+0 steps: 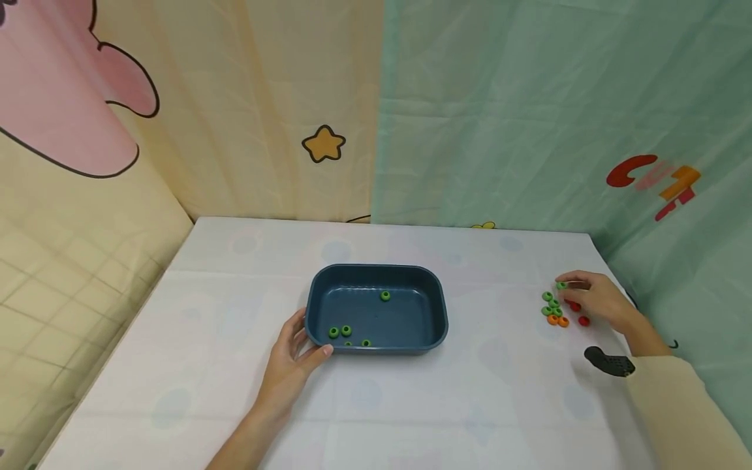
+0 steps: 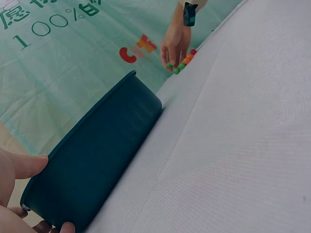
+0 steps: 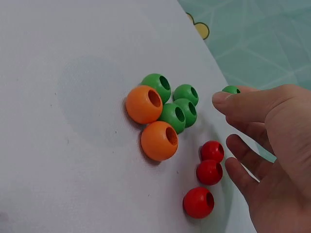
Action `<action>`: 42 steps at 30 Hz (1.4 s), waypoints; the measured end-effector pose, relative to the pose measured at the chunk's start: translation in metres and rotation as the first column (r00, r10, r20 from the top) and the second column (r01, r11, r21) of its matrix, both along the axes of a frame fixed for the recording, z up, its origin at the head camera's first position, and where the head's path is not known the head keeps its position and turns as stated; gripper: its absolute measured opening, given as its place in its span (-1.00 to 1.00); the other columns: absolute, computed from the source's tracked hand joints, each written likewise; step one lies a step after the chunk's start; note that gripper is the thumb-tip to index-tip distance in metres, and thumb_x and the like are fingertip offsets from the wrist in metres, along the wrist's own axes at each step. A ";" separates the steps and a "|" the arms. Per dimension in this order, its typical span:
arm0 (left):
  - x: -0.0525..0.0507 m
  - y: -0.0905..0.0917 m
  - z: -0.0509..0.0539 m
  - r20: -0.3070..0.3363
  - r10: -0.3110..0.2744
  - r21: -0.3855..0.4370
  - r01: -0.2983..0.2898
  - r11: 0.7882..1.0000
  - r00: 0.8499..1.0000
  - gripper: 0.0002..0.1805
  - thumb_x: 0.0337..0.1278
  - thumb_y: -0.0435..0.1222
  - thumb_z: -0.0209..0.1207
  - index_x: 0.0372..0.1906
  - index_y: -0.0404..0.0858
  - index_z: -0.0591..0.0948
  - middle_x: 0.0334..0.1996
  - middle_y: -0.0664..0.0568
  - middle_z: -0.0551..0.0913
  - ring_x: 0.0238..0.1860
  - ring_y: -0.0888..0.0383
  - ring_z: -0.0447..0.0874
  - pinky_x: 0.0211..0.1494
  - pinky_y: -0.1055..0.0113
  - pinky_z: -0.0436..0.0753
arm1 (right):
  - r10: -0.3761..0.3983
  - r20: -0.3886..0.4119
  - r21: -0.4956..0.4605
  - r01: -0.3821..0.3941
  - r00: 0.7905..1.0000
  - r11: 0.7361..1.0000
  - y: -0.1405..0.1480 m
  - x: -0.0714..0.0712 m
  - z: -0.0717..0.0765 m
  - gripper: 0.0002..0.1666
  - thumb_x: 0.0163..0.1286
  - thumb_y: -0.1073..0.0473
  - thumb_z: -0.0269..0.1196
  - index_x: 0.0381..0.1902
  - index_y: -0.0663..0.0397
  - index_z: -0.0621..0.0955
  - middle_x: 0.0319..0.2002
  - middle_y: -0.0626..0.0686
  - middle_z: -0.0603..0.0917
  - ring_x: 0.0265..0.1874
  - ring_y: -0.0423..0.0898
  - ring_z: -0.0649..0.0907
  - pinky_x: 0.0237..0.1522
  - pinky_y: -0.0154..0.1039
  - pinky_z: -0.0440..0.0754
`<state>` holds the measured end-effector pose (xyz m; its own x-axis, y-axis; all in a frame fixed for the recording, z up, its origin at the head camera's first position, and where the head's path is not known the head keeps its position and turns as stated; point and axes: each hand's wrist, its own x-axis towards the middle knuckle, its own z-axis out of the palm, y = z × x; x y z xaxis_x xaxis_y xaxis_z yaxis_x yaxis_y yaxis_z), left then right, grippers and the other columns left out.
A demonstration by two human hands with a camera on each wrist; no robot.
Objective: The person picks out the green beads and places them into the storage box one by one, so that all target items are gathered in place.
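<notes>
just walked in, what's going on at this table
A person's left hand grips the near-left corner of a dark blue rectangular tray holding at least five round green beads. The right hand pinches another green bead. Beside that hand, four green, two orange and three red beads lie on the white-covered table.

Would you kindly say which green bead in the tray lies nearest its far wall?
The lone green bead; the tray's other four visible beads lie toward its near wall.
</notes>
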<state>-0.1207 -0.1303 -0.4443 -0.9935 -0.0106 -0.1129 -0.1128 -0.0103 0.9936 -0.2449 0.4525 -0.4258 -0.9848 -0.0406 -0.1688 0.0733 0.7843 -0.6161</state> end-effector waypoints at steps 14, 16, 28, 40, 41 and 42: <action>-0.001 -0.001 -0.001 -0.001 0.002 0.005 -0.002 1.000 1.000 -0.04 0.23 -0.43 0.40 0.62 -0.16 0.14 0.56 -0.08 0.16 0.54 -0.06 0.15 0.44 0.23 0.44 | 0.172 -0.027 -0.032 -0.172 0.985 0.984 -0.053 -0.019 0.027 -0.47 0.54 0.08 0.29 0.29 0.34 0.54 0.28 0.38 0.53 0.28 0.37 0.48 0.22 0.30 0.56; -0.001 -0.001 -0.001 -0.001 0.001 0.006 -0.001 1.000 1.000 -0.04 0.23 -0.42 0.41 0.62 -0.17 0.13 0.56 -0.08 0.16 0.54 -0.06 0.15 0.44 0.23 0.44 | 0.192 -0.038 -0.046 -0.194 0.981 0.980 -0.062 -0.022 0.030 -0.49 0.53 0.11 0.30 0.27 0.33 0.55 0.26 0.35 0.56 0.27 0.35 0.51 0.24 0.30 0.56; -0.001 0.000 -0.001 -0.005 0.000 0.018 0.000 1.000 1.000 -0.04 0.22 -0.44 0.40 0.62 -0.19 0.13 0.56 -0.10 0.16 0.54 -0.07 0.14 0.45 0.20 0.43 | 0.280 -0.064 -0.083 -0.285 0.958 0.955 -0.102 -0.032 0.040 -0.61 0.50 0.26 0.31 0.20 0.35 0.60 0.18 0.28 0.62 0.23 0.30 0.56 0.24 0.25 0.58; 0.000 0.000 0.000 0.003 0.000 0.015 0.000 1.000 1.000 -0.03 0.23 -0.44 0.39 0.63 -0.19 0.12 0.56 -0.11 0.14 0.55 -0.08 0.13 0.44 0.22 0.43 | 0.404 -0.114 -0.128 -0.417 0.908 0.900 -0.142 -0.042 0.045 -0.64 0.46 0.28 0.35 0.13 0.34 0.64 0.12 0.22 0.66 0.16 0.20 0.62 0.21 0.01 0.65; 0.000 0.000 0.000 0.004 0.000 0.014 0.000 1.000 1.000 -0.03 0.23 -0.44 0.39 0.63 -0.19 0.12 0.56 -0.12 0.14 0.55 -0.08 0.13 0.44 0.23 0.43 | 0.414 -0.115 -0.133 -0.427 0.903 0.894 -0.147 -0.043 0.045 -0.65 0.45 0.29 0.36 0.13 0.34 0.64 0.11 0.22 0.67 0.15 0.20 0.63 0.20 -0.01 0.66; 0.000 0.000 0.000 0.004 0.002 0.011 -0.002 1.000 1.000 -0.03 0.23 -0.44 0.39 0.63 -0.19 0.12 0.56 -0.12 0.14 0.55 -0.08 0.13 0.44 0.24 0.44 | 0.423 -0.115 -0.137 -0.436 0.899 0.889 -0.151 -0.044 0.045 -0.65 0.45 0.28 0.36 0.13 0.34 0.65 0.10 0.21 0.67 0.15 0.19 0.63 0.18 -0.05 0.67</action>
<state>-0.1209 -0.1302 -0.4447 -0.9931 -0.0110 -0.1165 -0.1163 -0.0215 0.9930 -0.2894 0.3013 -0.3805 -0.8750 -0.4818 -0.0474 -0.3033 0.6219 -0.7220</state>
